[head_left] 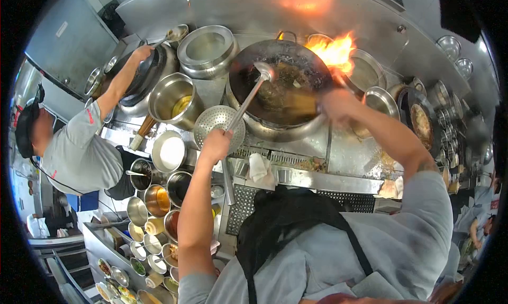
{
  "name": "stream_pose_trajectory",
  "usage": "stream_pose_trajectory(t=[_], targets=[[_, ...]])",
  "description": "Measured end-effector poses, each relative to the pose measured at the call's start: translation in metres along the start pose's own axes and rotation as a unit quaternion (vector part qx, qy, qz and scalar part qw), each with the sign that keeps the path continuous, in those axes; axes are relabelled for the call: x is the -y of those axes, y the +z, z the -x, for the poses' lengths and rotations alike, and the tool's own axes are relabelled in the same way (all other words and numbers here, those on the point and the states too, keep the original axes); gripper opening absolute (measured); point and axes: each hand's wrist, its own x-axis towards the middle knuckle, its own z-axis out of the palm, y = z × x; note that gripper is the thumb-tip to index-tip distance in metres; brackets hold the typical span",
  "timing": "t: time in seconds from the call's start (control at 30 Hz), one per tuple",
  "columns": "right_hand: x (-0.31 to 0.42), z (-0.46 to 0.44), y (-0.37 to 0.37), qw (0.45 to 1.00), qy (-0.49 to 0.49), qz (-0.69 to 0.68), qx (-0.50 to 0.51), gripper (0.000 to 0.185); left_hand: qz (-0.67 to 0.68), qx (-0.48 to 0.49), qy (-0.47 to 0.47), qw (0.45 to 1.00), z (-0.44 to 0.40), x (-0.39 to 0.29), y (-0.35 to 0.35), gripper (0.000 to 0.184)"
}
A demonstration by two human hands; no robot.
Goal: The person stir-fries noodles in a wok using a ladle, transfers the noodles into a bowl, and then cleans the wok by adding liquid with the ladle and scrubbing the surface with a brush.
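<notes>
My left hand is wrapped around the handle of a long metal ladle, whose bowl hangs over the left side of a large dark wok. My right hand, smeared by motion, grips a tan bamboo wok brush whose blurred bristles are inside the wok. Dark wet residue and a small pale piece show in the wok's bottom. Beneath the ladle handle, near my left hand, rests a perforated skimmer. High flames rise at the wok's back right edge.
A co-worker stands at left, one arm stretched over another wok. A steel pot with yellow liquid and a white-filled bowl stand left of my wok. Several sauce containers sit lower left. A folded cloth lies on the front ledge.
</notes>
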Motion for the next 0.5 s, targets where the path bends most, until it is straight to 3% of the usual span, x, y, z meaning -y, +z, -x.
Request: stream_pose_trajectory(t=[0.1,0.17,0.23,0.3,0.4,0.5], targets=[[-0.027,-0.069,-0.001,0.978,0.160,-0.061,-0.119,0.028,0.009,-0.045,-0.013,0.999,0.029,-0.016,0.006,0.045],[-0.018,-0.068,-0.019,0.986,0.135,-0.044,-0.090,0.023,-0.034,-0.102,0.036,0.994,0.043,-0.008,0.010,0.045],[0.015,-0.030,-0.025,0.994,0.069,0.028,-0.080,0.024,0.001,-0.106,0.014,0.994,0.059,-0.005,0.011,0.044],[0.028,-0.037,-0.013,0.996,0.055,-0.026,-0.063,0.026,0.043,-0.106,0.014,0.993,0.065,-0.004,0.009,0.043],[0.013,-0.104,-0.003,0.978,0.144,-0.073,-0.131,0.025,0.046,-0.108,0.008,0.993,0.078,-0.012,0.007,0.042],[0.005,-0.100,-0.014,0.981,0.157,-0.038,-0.111,0.026,0.047,-0.126,0.010,0.991,0.090,-0.013,0.001,0.041]])
